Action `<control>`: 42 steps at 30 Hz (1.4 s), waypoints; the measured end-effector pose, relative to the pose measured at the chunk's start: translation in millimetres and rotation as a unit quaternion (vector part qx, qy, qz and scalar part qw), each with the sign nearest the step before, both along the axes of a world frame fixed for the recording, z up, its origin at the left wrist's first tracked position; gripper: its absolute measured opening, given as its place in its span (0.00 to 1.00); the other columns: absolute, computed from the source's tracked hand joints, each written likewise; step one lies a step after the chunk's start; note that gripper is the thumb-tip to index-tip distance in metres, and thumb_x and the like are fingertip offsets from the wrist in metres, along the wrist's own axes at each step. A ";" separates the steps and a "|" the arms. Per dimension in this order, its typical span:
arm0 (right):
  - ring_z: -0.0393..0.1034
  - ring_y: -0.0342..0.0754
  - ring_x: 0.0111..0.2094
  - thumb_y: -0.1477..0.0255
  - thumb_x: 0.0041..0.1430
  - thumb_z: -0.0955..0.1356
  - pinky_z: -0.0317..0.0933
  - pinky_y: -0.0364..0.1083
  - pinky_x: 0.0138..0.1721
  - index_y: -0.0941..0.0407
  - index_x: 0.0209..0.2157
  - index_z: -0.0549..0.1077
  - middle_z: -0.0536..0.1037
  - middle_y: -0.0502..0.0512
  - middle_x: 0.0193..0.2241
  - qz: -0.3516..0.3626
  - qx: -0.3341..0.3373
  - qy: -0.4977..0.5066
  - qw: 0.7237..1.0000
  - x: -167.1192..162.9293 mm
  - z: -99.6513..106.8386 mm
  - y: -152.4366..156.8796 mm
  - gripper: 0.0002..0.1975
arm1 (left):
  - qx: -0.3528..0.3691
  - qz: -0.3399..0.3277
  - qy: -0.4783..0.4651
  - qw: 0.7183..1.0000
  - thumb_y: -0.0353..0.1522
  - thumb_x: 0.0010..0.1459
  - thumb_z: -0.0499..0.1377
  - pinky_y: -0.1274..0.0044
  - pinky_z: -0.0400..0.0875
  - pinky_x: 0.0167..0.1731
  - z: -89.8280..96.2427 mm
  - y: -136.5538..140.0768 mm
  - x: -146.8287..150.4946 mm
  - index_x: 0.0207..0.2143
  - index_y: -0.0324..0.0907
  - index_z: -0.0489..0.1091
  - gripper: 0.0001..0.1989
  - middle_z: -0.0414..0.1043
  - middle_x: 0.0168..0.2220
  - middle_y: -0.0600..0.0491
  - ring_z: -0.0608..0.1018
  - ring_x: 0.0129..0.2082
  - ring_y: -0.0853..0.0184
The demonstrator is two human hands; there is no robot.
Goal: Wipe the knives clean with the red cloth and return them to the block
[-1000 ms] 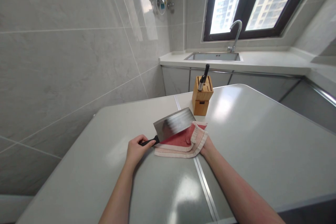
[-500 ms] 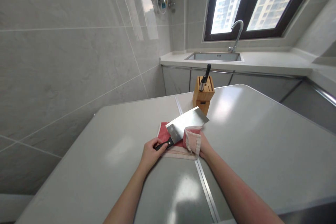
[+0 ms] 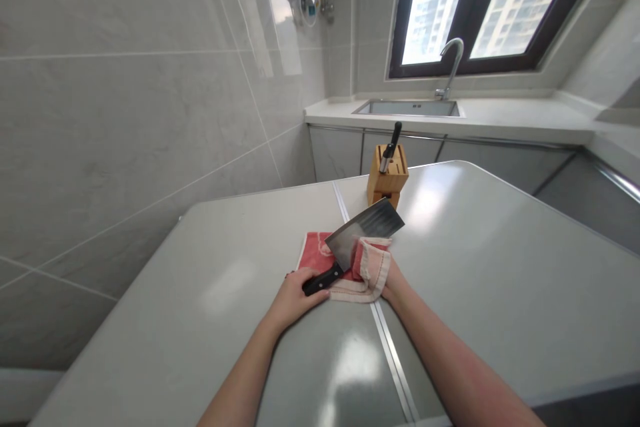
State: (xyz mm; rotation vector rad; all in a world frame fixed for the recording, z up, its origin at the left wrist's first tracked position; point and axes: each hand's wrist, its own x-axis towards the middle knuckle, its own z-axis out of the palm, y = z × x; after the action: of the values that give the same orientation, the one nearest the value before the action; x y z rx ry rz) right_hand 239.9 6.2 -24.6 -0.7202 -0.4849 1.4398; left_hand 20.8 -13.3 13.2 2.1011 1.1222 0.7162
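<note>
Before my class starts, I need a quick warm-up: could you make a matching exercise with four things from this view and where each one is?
Things:
1. cleaver
2. cloth
3. knife block
4. faucet

Places:
A. on the table, beyond both hands
B. bunched at the right hand
C. behind the sink, below the window
D. handle in the left hand

Pairs: 1-D, 2-B, 3-A, 4-C

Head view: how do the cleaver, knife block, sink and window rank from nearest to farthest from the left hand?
1. Cleaver: nearest, its handle in the grip of the left hand.
2. Knife block: beyond the cleaver, to the right, on the table.
3. Sink: past the table.
4. Window: farthest, behind the sink.
</note>
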 end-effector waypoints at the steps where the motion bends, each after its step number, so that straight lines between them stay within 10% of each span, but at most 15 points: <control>1: 0.75 0.51 0.34 0.64 0.45 0.71 0.66 0.49 0.42 0.58 0.30 0.76 0.80 0.60 0.32 0.021 -0.004 0.013 1.000 0.1 0.5 -0.6 0.13 | 0.007 -0.009 0.014 1.000 0.40 0.49 0.61 0.77 0.63 0.30 0.8 -0.5 0.0 0.33 0.41 0.72 0.12 0.73 0.30 0.51 0.72 0.29 0.64; 16: 0.72 0.47 0.25 0.69 0.40 0.75 0.67 0.44 0.29 0.55 0.29 0.76 0.80 0.53 0.25 0.037 -0.024 -0.128 0.991 -3.5 22.1 -18.7 0.11 | 0.064 -0.019 0.023 0.998 0.41 0.54 0.57 0.76 0.63 0.31 -2.4 -4.9 4.3 0.32 0.40 0.71 0.13 0.72 0.29 0.50 0.71 0.29 0.64; 24: 0.73 0.50 0.37 0.67 0.41 0.75 0.65 0.48 0.42 0.57 0.37 0.76 0.80 0.56 0.36 0.119 0.037 -0.206 0.970 -7.0 22.8 -26.0 0.18 | 0.092 -0.034 0.056 0.994 0.39 0.55 0.56 0.76 0.64 0.31 0.1 -7.8 5.8 0.34 0.40 0.67 0.10 0.69 0.31 0.51 0.71 0.31 0.65; 42: 0.71 0.48 0.29 0.63 0.38 0.75 0.65 0.48 0.34 0.60 0.29 0.76 0.78 0.55 0.26 0.079 -0.004 -0.247 0.966 -11.5 31.0 -26.2 0.17 | 0.068 -0.035 0.025 0.997 0.39 0.56 0.57 0.76 0.63 0.33 -6.3 -2.8 3.4 0.36 0.40 0.69 0.11 0.70 0.33 0.51 0.71 0.32 0.65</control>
State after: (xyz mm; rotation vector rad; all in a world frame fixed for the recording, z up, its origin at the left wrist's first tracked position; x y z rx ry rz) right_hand 228.4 -20.0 6.4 -1.0741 -0.9386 1.4052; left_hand 24.2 -16.1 7.0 2.2734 1.0466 0.7287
